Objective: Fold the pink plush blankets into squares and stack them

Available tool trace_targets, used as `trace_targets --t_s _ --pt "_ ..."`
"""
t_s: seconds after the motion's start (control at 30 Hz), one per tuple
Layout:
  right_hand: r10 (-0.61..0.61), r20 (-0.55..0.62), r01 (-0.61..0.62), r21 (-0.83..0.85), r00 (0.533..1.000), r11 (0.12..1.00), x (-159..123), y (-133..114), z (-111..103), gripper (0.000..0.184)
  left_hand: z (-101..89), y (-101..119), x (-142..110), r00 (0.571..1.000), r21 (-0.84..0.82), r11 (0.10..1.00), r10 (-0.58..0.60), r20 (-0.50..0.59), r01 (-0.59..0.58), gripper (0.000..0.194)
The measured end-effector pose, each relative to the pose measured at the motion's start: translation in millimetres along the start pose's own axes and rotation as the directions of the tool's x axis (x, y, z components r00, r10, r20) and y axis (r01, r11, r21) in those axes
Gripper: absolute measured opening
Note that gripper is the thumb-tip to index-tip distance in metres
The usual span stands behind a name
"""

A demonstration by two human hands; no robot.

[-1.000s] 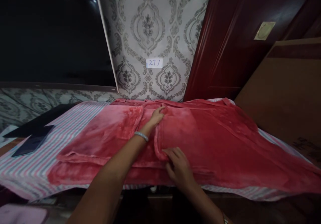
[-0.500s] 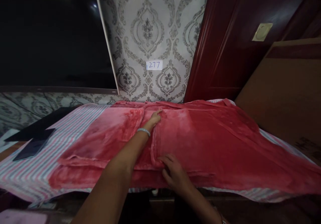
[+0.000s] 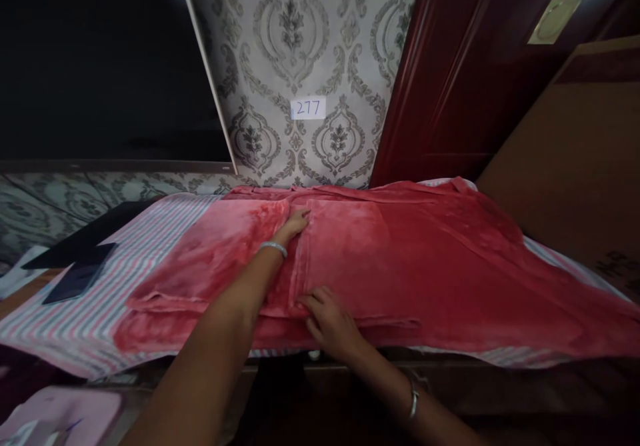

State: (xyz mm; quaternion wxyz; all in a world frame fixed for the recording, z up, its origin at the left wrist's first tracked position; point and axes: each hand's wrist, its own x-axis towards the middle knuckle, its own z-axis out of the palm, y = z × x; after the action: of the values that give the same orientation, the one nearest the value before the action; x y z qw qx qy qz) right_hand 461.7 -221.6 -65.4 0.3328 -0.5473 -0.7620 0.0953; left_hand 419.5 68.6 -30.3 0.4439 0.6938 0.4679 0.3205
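A red plush blanket [image 3: 360,259] lies spread out, with its right part folded over toward the left panel. My left hand [image 3: 299,221] reaches to the far end of the folded edge, its fingers closed on the cloth there. At the near corner of the same edge, my right hand [image 3: 330,319] pinches the fabric between thumb and fingers. Between the folded edge and the left panel [image 3: 220,239] runs a narrow gap of darker red cloth. A lower layer of the blanket shows along the front.
Under the blanket is a striped cloth [image 3: 145,253]. A dark flat device [image 3: 80,276] lies on it at left, below a large TV screen [image 3: 100,66]. A cardboard box [image 3: 570,159] stands at right; a pink object [image 3: 75,413] is at lower left.
Both hands have shifted a little to the left with the folded edge, narrowing the gap to the left panel. The camera view has tilted downward.
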Motion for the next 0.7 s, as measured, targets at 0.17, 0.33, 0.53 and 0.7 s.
trace_targets --t_s 0.17,0.33,0.53,0.7 --pt "-0.025 -0.039 0.023 -0.044 0.999 0.999 5 -6 -10 0.044 9.3 3 2 0.998 -0.027 0.999 0.022 -0.059 -0.023 0.064" --pt "-0.042 0.098 0.042 -0.001 0.994 0.999 2 -12 -12 0.035 8.4 4 -5 0.998 -0.002 1.0 0.004 -0.068 -0.004 0.054" --pt "0.122 -0.063 -0.126 -0.063 0.991 0.99 -1 38 -82 0.039 -3.4 7 -18 0.999 0.041 0.999 -0.022 -0.049 0.024 0.066" --pt "0.343 -0.137 -0.369 -0.363 0.929 0.855 6 98 -110 0.064 2.2 3 -40 0.995 0.244 0.966 0.096 -0.011 -0.09 0.073"
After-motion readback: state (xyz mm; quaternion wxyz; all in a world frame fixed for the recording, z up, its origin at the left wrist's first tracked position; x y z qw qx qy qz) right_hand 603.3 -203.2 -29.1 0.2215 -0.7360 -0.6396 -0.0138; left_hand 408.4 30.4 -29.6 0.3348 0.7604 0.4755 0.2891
